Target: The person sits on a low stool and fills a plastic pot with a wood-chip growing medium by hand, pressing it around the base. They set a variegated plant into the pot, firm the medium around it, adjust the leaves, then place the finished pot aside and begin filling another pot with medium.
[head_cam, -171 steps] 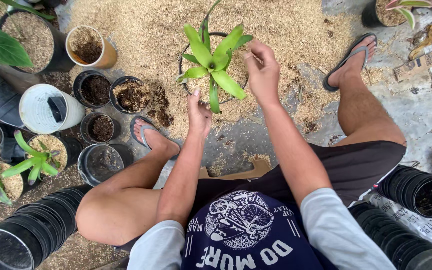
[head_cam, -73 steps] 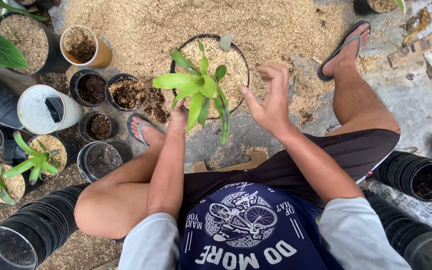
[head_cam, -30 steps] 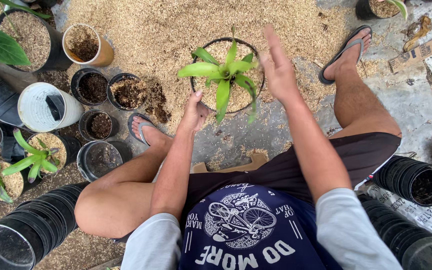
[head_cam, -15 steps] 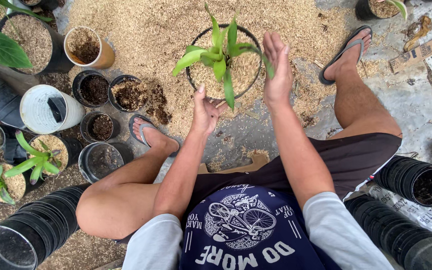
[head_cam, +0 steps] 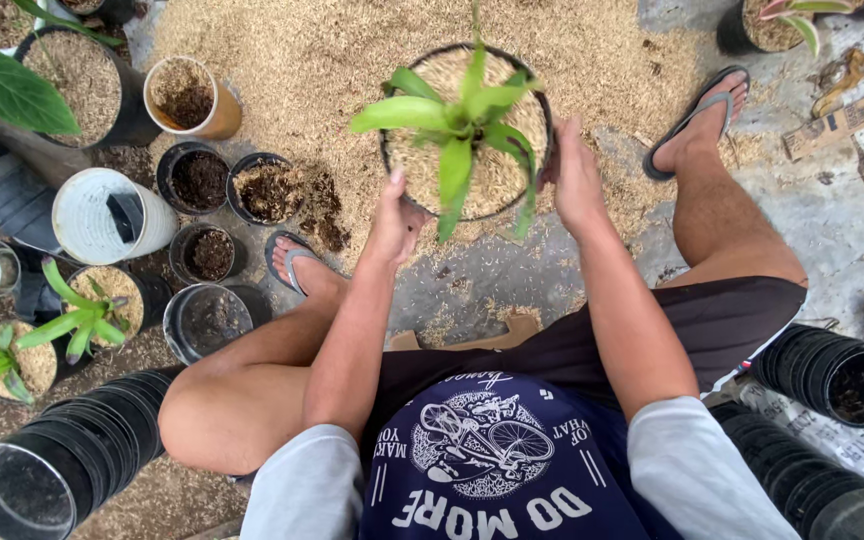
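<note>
A round black plastic pot (head_cam: 542, 110) sits upright between the two hands, its mouth facing straight up toward the camera, so its long axis runs vertically and the rim shows as a near-full circle. It is filled to the rim with pale rice-husk medium, and a young green plant (head_cam: 462, 125) stands at its centre, with strap-like leaves fanning outward; the longest leaf points toward the left-hand side, and two leaves droop over the near rim toward the person. The left hand (head_cam: 395, 215) is at the near-left edge of the pot, fingers curled loosely and narrow, the thumb tip touching the rim; whether the fingers grip the wall below cannot be told. The right hand (head_cam: 574, 178) lies flat against the right side of the pot, fingers close together and extended along the wall, pressing it rather than wrapping it. The pot rests on, or just above, a heap of loose husk (head_cam: 302, 60) spread beyond the fingertips. Left of the left hand, near a sandalled foot (head_cam: 297, 268), stand several small black pots of dark soil (head_cam: 200, 180) and a white tub (head_cam: 112, 215). Further left are potted seedlings (head_cam: 87, 310). Stacks of empty black pots (head_cam: 62, 460) lie beside both knees, well apart from the hands.
</note>
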`<state>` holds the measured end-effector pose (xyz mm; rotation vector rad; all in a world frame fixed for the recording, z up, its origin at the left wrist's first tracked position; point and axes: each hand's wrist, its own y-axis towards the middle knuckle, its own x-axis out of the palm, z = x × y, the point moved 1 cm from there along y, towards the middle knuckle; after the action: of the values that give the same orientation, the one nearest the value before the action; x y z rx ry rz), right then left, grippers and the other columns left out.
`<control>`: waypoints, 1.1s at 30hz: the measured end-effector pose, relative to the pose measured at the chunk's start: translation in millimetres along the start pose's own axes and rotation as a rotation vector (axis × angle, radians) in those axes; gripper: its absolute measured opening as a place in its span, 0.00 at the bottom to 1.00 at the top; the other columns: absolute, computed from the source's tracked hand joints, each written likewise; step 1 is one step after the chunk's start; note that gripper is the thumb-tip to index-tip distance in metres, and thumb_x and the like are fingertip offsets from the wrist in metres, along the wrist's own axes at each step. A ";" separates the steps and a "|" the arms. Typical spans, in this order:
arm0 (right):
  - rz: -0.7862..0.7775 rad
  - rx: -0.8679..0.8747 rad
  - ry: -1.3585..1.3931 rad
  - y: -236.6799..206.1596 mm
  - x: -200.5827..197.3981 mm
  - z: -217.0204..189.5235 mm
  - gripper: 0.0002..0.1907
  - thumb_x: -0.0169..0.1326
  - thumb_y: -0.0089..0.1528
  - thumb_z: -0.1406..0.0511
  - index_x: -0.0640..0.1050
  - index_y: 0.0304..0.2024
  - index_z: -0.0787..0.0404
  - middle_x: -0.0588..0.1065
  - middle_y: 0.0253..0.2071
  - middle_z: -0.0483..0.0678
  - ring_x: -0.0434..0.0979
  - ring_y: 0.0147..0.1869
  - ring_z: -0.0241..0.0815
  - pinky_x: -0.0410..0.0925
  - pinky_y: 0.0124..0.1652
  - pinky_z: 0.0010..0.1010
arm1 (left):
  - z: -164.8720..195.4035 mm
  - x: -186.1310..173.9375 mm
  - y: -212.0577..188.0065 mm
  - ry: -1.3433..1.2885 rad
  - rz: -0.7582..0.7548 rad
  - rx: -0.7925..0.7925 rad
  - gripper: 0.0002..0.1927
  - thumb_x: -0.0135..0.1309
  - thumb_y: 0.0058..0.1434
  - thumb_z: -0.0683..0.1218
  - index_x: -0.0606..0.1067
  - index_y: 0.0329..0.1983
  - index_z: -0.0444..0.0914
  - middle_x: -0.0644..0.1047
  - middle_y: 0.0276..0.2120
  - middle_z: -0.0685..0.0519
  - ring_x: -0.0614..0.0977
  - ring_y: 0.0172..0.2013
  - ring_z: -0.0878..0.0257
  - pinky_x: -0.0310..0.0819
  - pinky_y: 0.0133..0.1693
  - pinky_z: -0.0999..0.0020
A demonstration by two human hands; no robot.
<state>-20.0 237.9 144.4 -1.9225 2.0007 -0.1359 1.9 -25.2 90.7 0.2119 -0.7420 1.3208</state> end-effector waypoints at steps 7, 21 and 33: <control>-0.038 -0.119 -0.112 -21.0 -3.4 -47.4 0.20 0.43 0.76 0.56 0.79 0.52 0.64 0.65 0.22 0.39 0.65 0.21 0.29 0.61 0.22 0.24 | 1.5 11.1 6.4 0.419 0.252 -0.028 0.54 0.20 0.63 0.77 0.38 0.79 0.36 0.42 0.76 0.36 0.43 0.75 0.45 0.40 0.71 0.45; -0.033 -0.229 0.297 -3.5 -18.3 -30.5 0.19 0.43 0.75 0.58 0.78 0.56 0.65 0.72 0.35 0.39 0.69 0.28 0.29 0.64 0.22 0.23 | -20.5 -10.2 11.7 0.419 0.427 0.398 0.32 0.29 0.80 0.59 0.65 0.72 0.30 0.72 0.67 0.36 0.74 0.67 0.47 0.63 0.72 0.53; -0.081 -0.346 0.023 -27.3 -2.3 -27.6 0.19 0.43 0.76 0.63 0.72 0.66 0.63 0.73 0.35 0.37 0.70 0.38 0.25 0.66 0.37 0.20 | 74.3 73.9 -39.4 0.620 0.256 0.531 0.43 0.62 0.65 0.36 0.54 0.79 0.36 0.67 0.67 0.43 0.74 0.61 0.60 0.64 0.66 0.61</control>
<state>-3.0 233.4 179.1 -2.2186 2.0699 0.1812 15.3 -16.9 201.5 0.1168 0.1211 1.6954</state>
